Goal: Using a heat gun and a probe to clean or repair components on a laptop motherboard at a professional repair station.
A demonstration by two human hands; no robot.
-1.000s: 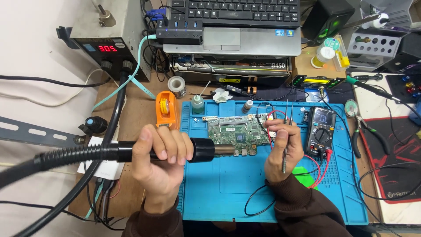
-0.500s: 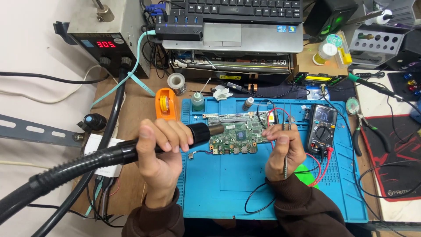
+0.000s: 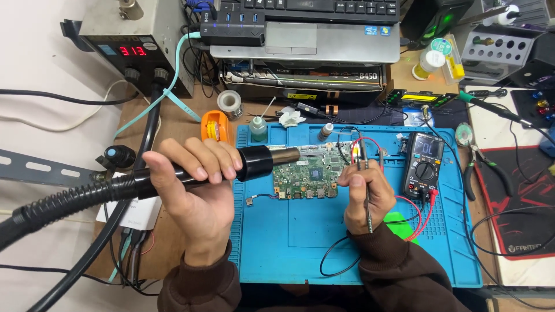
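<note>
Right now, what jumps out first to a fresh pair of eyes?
The left hand wraps a black hot-air wand mid-frame, its nozzle over the left edge of a green circuit board on the blue mat. The right hand holds tweezers beside the board. A multimeter sits just right.

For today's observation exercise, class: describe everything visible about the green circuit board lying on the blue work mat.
The green rectangular circuit board lies flat near the upper middle of the blue rubbery work mat. It carries a dark square chip, small components and metal ports along its near edge; a thin wire trails off its left corner. The black hot-air wand's metal nozzle, held by the left hand, points over its upper left. The right hand rests at its right edge, holding thin metal tweezers.
</note>
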